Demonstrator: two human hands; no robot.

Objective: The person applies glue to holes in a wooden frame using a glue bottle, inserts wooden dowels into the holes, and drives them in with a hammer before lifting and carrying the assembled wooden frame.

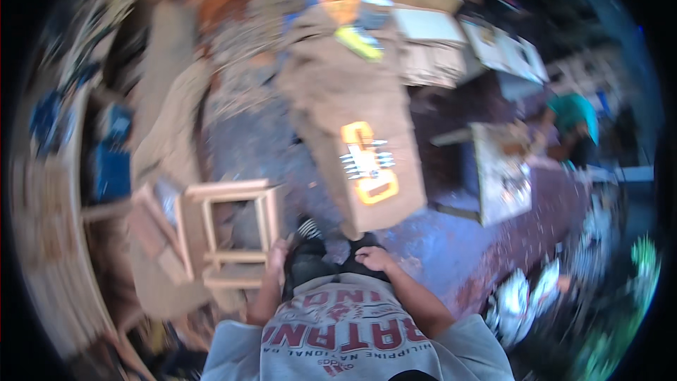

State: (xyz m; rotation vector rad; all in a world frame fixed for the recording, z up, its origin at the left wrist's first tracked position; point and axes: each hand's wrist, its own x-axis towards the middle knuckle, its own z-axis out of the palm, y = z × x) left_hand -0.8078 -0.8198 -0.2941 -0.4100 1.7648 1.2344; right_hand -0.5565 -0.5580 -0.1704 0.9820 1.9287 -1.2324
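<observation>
The whole picture is smeared by motion. My left hand hangs beside my left thigh, close to the right side of a small wooden frame; its fingers are too blurred to read. Over my right thigh lies my right hand, fingers loosely apart, with nothing visible in it. Ahead of me stretches a long surface with a brown covering. Near its close end sits a bright orange-yellow item with thin metallic pieces across its middle; I cannot make out its kind. A yellow-green object lies at the far end.
Wooden boards lean left of the frame. A blue box stands farther left, by a long wooden edge. At right, a person in a teal top bends by a pale worktable. Stacked brown sheets stand at the back.
</observation>
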